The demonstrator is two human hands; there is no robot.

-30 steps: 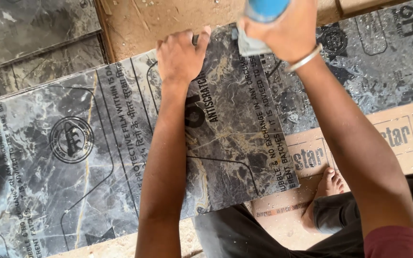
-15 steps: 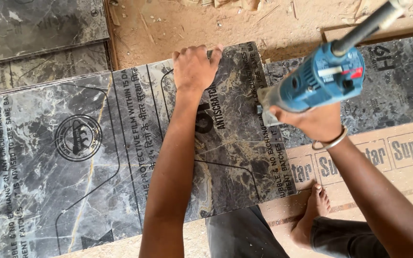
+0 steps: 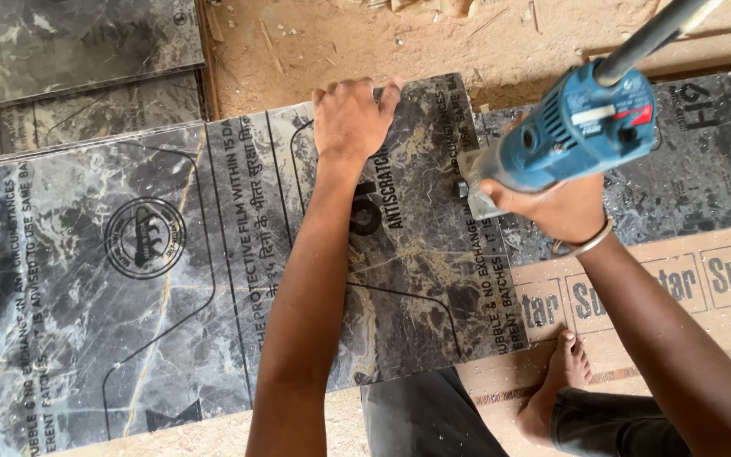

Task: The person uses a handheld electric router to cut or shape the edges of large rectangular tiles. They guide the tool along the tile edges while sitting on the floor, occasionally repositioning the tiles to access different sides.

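Seen from my head camera, my left hand (image 3: 350, 118) lies palm-down on the far edge of a dark marble-patterned laminate sheet (image 3: 171, 271), its grip spread open with the fingertips hooked just over that edge and nothing held. My right hand (image 3: 552, 207) has its grip wrapped tight around the body of a blue trimmer router (image 3: 573, 131), the tool tilted, its metal base sitting at the sheet's right-hand edge, where this sheet ends against a second dark sheet (image 3: 704, 161) that runs off the right of the frame. A grey cord sleeve (image 3: 649, 34) rises from the tool toward the top right corner. A metal bangle (image 3: 587, 245) circles my right wrist. Beyond the far edge lies bare, sawdust-strewn floor (image 3: 315, 42), open room ahead of my fingers. More dark sheets (image 3: 69, 51) are stacked at upper left, just beside the working sheet. Under the near right side a brown printed board (image 3: 721, 279) shows, and my bare foot (image 3: 556, 385) rests on it, near the sheet's lower edge. The sheet's left stretch is uncovered all the way to the frame's edge.
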